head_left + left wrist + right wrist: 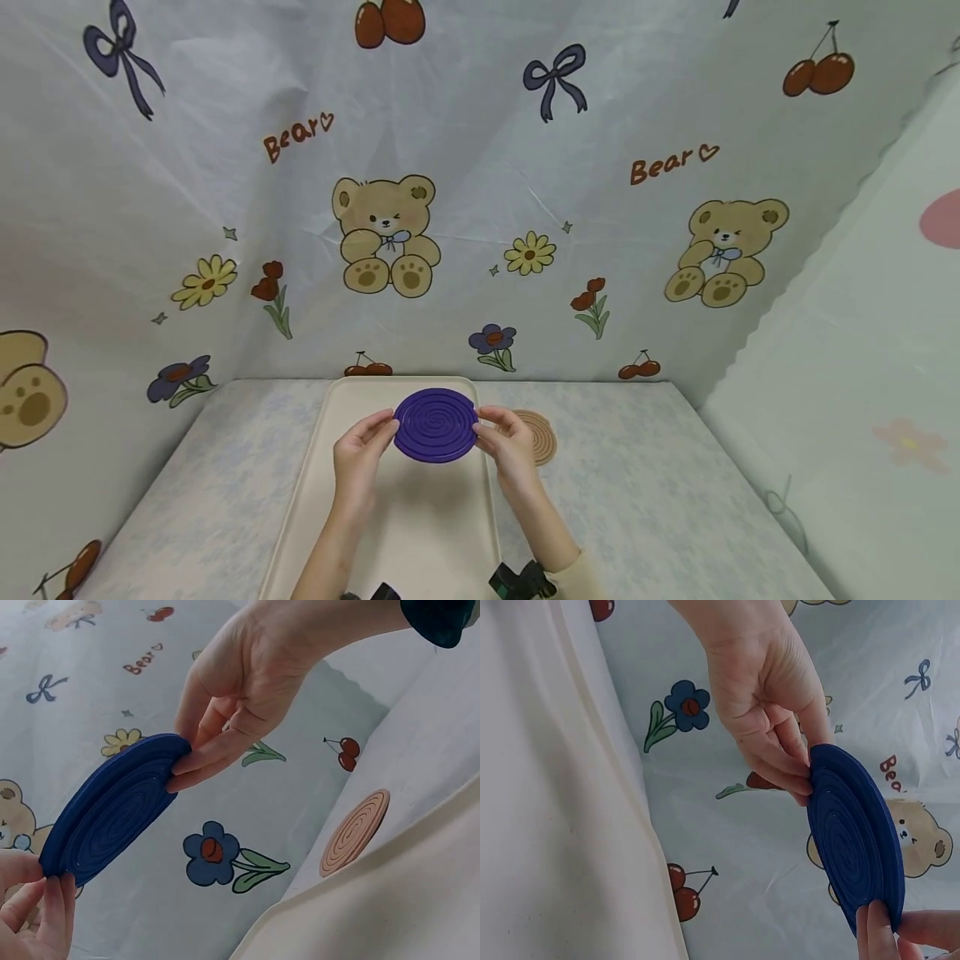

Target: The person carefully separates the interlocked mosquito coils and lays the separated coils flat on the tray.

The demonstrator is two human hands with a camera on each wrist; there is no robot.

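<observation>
A round purple-blue coaster (437,426) with concentric ridges is held up above the tray, its ridged face toward the head camera. My left hand (360,458) pinches its left edge between thumb and fingers. At the opposite edge, my right hand (513,452) pinches it the same way. Both wrist views show the coaster (124,814) edge-on at a slant, clear of any surface. A similar tan coaster (544,438) lies on the table just right of the tray, partly covered by my right hand in the head view.
Beneath my hands lies a cream rectangular tray (420,533) with a low raised rim. The table (637,500) has a mottled pale surface. A printed cloth (480,167) with bears, bows and flowers hangs behind it, and a thin cord (783,508) shows at the right.
</observation>
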